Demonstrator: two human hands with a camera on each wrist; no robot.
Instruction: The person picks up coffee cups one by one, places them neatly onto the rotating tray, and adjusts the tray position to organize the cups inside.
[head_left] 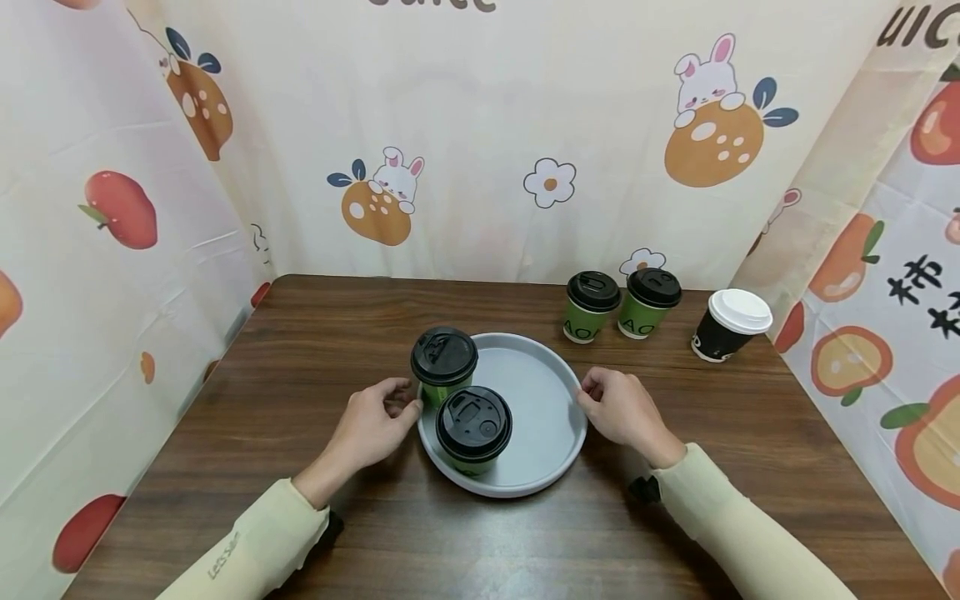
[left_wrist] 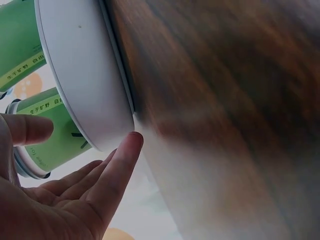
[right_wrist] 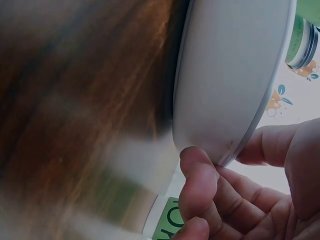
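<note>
A round pale grey tray point(head_left: 536, 417) lies on the table with two lidded green paper cups on its left side. The nearer cup point(head_left: 474, 429) and the farther cup point(head_left: 444, 363) both have black lids. At the tray's left edge is my left hand point(head_left: 378, 421); in the left wrist view its fairly straight fingers point(left_wrist: 120, 167) reach to the outer wall, thumb apart above the rim. My right hand point(head_left: 621, 410) pinches the right edge, with the thumb point(right_wrist: 267, 145) at the rim and curled fingers against the tray's outer wall.
At the back right stand two more green cups with black lids, one on the left point(head_left: 591, 307) and one beside it point(head_left: 648, 303). Farther right is a black cup with a white lid point(head_left: 731, 325). Printed curtains point(head_left: 465, 100) enclose the brown wooden table point(head_left: 315, 333).
</note>
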